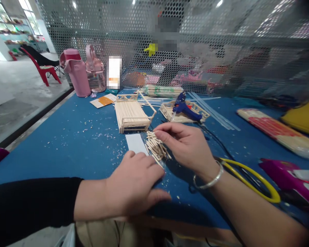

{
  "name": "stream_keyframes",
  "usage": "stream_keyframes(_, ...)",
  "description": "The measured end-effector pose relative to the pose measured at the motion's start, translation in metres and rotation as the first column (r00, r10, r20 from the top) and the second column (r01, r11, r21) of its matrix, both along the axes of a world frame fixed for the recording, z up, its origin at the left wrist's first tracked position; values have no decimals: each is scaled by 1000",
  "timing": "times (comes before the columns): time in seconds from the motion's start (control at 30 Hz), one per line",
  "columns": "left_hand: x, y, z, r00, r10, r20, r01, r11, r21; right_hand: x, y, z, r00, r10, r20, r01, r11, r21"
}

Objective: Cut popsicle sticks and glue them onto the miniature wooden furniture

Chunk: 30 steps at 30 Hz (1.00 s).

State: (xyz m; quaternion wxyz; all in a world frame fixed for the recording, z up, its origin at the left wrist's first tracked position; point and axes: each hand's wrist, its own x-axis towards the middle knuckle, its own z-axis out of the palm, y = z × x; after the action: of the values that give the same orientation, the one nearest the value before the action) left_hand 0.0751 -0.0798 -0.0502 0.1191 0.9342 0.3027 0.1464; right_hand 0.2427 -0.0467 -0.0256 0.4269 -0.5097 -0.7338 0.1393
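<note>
The sticks (156, 148) lie loosely between your two hands: right hand (189, 144) is pinched narrow at their far end, left hand (134, 181) covers the card's (136, 142) near end, grip hidden.

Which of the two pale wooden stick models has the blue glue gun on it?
The low wooden stick frame on the right: the blue plastic glue gun lies across it. The bed-shaped wooden stick model to its left has none.

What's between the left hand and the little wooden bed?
In the head view: a white card, with a pile of small sticks beside it.
</note>
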Motion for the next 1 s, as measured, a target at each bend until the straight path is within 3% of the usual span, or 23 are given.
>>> stream_keyframes(0.07,0,-3,3,997,71,25,-72,996,54,1,1,0,1000,11,26,-11,1000,-13)
stream_keyframes(0.17,-4,-19,-4,999,20,-34,-11,965,264,2,2,-1,978,144,149,-130,987,-97)
stream_keyframes(0.23,-8,-31,-17,999,-11,-52,35,873,486,1,1,-4,924,270,269,-227,957,-181)
stream_keyframes(0.3,-11,-39,-30,998,-5,-65,42,804,594,0,0,-7,860,353,369,-281,931,-235)
stream_keyframes(0.47,-12,-39,-43,996,59,-69,-4,786,618,-11,0,-19,767,420,485,-376,907,-190)
stream_keyframes(0.63,-9,-36,-38,999,37,-40,-6,806,592,-19,1,-27,755,299,584,-356,934,-17)
stream_keyframes(0.77,-9,-33,-36,1000,5,-19,7,811,585,-17,1,-28,742,318,590,-362,931,-46)
stream_keyframes(0.9,-10,-31,-37,1000,-1,-24,15,808,589,-18,7,-27,762,253,596,-312,950,-5)
stream_keyframes(1.0,-9,-31,-39,1000,9,10,-13,800,599,-22,8,-26,737,308,602,-310,945,-104)
